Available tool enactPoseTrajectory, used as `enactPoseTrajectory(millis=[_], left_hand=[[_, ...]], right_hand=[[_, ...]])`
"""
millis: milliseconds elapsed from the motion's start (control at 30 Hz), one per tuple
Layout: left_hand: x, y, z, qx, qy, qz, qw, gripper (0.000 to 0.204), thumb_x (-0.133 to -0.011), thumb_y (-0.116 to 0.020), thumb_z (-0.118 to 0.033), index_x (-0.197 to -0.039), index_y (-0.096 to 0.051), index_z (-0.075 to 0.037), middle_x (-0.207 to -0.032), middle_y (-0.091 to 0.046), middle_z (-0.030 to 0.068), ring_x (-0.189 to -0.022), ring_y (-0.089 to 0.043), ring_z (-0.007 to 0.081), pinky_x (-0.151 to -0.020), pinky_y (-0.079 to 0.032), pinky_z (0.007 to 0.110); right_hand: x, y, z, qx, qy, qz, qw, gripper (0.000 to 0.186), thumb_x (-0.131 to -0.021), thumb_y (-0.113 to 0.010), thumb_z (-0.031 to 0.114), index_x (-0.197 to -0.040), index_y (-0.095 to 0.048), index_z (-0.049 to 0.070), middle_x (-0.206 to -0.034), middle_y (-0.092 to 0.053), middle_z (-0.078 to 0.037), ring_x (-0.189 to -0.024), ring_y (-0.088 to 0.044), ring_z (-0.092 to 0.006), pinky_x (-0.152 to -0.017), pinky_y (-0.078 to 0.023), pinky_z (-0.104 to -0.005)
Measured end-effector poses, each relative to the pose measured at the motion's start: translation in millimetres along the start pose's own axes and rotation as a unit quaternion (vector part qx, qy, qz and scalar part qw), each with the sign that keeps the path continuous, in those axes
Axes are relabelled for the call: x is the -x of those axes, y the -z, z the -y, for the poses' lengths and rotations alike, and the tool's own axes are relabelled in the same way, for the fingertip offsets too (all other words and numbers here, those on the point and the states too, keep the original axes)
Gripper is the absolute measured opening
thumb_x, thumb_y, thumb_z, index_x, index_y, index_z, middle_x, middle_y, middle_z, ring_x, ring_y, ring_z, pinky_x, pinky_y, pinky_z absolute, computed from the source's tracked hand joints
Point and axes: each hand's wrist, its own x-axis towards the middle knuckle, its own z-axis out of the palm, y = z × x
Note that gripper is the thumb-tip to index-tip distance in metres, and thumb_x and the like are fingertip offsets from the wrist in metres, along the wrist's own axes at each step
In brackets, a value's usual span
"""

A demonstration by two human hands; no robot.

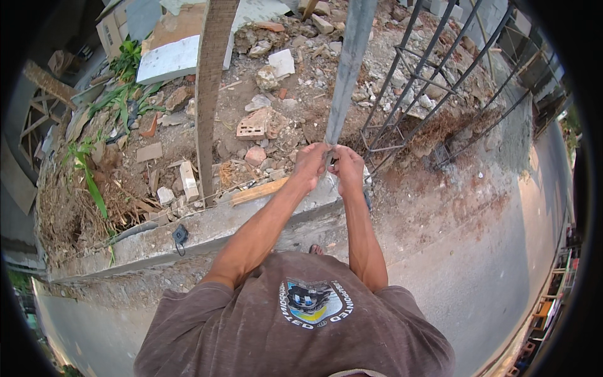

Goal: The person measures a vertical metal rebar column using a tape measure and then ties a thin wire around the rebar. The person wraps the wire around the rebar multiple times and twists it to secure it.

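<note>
Both my arms reach forward to the lower part of a grey metal pole [349, 69] beside a low concrete wall [220, 227]. My left hand [310, 164] is closed, its fingertips pinched together at the pole's left side. Close against it, my right hand [348, 168] is also closed in a pinch just right of the pole. Something small and thin may be between the fingertips, but it is too small to name. A thin string [242, 186] runs along the wall toward my hands. Left of them, a light wooden strip [259, 191] lies by the wall's top.
A black tape measure [180, 235] rests on the wall. An upright wooden post [207, 100] stands to the left, a rebar cage [433, 69] to the right. Rubble with a broken brick [259, 124] covers the ground behind. A paved road [477, 251] stretches along the right.
</note>
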Motion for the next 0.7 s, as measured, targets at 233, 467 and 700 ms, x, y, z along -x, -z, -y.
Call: enactPoseTrajectory(millis=[233,467,700], left_hand=[[2.6,2.5,-0.6,-0.027,-0.013,0.014,0.999,0.01,-0.092,-0.068,-0.014,-0.086,-0.061,-0.01,-0.06,-0.041,-0.0098,-0.046,-0.03,0.0029,-0.043,-0.02,0.024],[2.9,5.2,-7.7,-0.105,-0.034,-0.011,0.994,0.009,-0.091,-0.067,-0.014,-0.085,-0.064,-0.008,-0.061,-0.046,-0.0079,-0.047,-0.034,0.0023,-0.042,-0.023,0.024],[8.1,3.5,-18.0,-0.142,-0.049,-0.02,0.988,0.011,-0.09,-0.068,-0.015,-0.085,-0.069,-0.005,-0.067,-0.056,-0.0037,-0.055,-0.044,0.0044,-0.05,-0.032,0.026]], right_hand=[[4.0,-1.5,-8.2,-0.145,0.025,-0.022,0.989,0.025,-0.101,-0.056,0.008,-0.125,-0.061,0.003,-0.098,-0.067,-0.003,-0.066,-0.059,-0.0071,-0.061,-0.057,-0.0273],[-14.4,-25.0,-2.8,-0.159,0.138,-0.008,0.978,0.042,-0.104,-0.047,0.004,-0.146,-0.049,0.001,-0.119,-0.067,-0.008,-0.071,-0.059,-0.0071,-0.061,-0.054,-0.0247],[-26.6,-28.6,7.6,-0.015,0.22,0.008,0.975,0.046,-0.105,-0.043,0.006,-0.151,-0.045,-0.001,-0.123,-0.068,-0.011,-0.063,-0.053,-0.0058,-0.055,-0.048,-0.0238]])
